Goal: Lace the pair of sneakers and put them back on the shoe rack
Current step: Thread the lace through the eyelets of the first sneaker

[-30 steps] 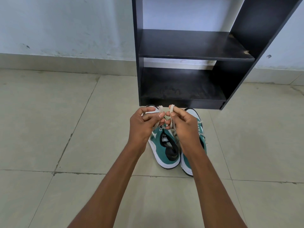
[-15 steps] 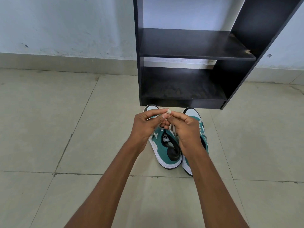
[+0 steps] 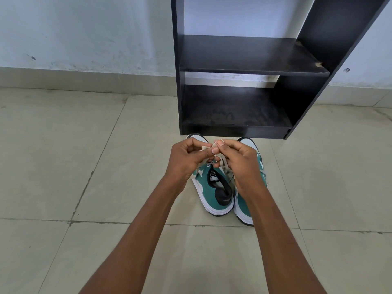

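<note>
Pair of sneakers on the tiled floor, just in front of the shoe rack, not on it. Left sneaker: teal suede-look upper, thick white rubber midsole w/ dark outsole edge, black padded collar, white toe cap. Right sneaker same build, mostly hidden behind the right forearm. Both long axes run roughly away from the camera, toes toward the rack base, heels toward the person; left one angled slightly, heel swung right so the two heels nearly touch.

Lace: flat, off-white woven tape, strands rising from the left sneaker's eyelet area up to the hands.

Left hand: fingers curled, thumb and index pinched on the lace. Right hand: also curled closed, fingertips pinching the lace; the two hands' fingertips meet above the shoe's forefoot. Prob a loop or knot between them, can't tell, fingers cover it.

Rack: black laminate boards, matte, two flat shelves, chipped edge on the upper shelf at right. Floor tiles beige, glossy, dark grout lines.
</note>
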